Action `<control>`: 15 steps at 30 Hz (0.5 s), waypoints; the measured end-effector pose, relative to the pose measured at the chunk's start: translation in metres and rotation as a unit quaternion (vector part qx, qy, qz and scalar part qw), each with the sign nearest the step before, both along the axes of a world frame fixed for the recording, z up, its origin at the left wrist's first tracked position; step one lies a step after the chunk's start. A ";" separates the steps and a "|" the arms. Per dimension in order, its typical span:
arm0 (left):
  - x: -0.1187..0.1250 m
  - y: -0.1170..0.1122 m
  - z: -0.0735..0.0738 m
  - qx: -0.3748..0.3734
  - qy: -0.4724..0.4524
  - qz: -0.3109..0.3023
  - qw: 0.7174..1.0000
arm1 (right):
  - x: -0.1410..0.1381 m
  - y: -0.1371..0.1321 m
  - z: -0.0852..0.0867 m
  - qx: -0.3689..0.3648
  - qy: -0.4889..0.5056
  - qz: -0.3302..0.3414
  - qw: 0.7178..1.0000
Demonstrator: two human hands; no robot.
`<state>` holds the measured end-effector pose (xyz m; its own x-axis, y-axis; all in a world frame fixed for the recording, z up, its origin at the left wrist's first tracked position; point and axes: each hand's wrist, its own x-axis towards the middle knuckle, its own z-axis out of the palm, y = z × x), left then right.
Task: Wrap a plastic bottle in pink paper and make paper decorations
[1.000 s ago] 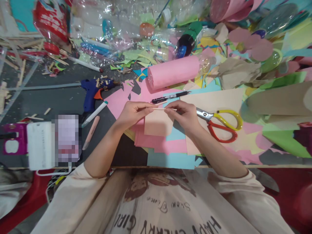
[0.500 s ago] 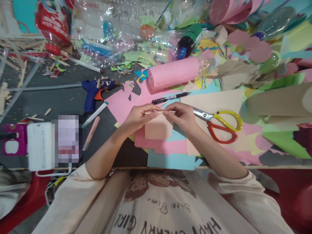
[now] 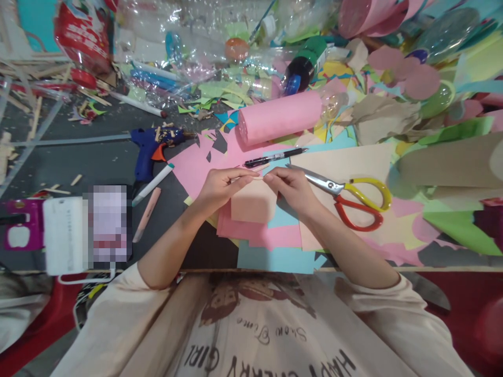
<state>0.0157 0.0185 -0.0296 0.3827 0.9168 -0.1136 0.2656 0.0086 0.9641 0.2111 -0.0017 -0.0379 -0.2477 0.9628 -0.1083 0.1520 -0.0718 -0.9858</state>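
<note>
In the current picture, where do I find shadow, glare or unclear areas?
Head view: a soft shadow darkens the beige paper below the left hand and right hand; head view: white glints speckle the clear plastic at the top; head view: the phone screen is broken into blocks; head view: brown paper at the right edge looks soft.

I see plain pale beige on the paper sheet (image 3: 253, 207), solid pink (image 3: 236, 226) and light blue (image 3: 275, 260) on other sheets. The scissors (image 3: 332, 187) show me silver blades, one yellow handle and one red. The pen (image 3: 275, 157) is black. On the dark grey bench (image 3: 98, 162) I make out a blue glue gun (image 3: 143, 140) with an orange trigger, and a white marker (image 3: 152, 185) tipped green. One bottle wrap (image 3: 283, 116) is pink; a red label (image 3: 87, 39) bears white lettering. The cream shirt (image 3: 255, 322) carries brown figures and dark lettering.
</note>
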 end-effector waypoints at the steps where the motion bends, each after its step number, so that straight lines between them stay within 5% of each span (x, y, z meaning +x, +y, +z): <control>1: 0.000 0.000 0.000 -0.002 0.003 0.000 1.000 | 0.000 0.000 0.000 -0.001 0.000 0.004 1.000; 15: -0.001 0.001 -0.002 -0.005 -0.024 0.002 1.000 | 0.003 0.001 -0.001 -0.007 0.012 0.008 1.000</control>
<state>0.0147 0.0191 -0.0320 0.3847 0.9172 -0.1037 0.2180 0.0189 0.9758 0.2139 -0.0010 -0.0393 -0.2648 0.9574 -0.1150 0.1298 -0.0828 -0.9881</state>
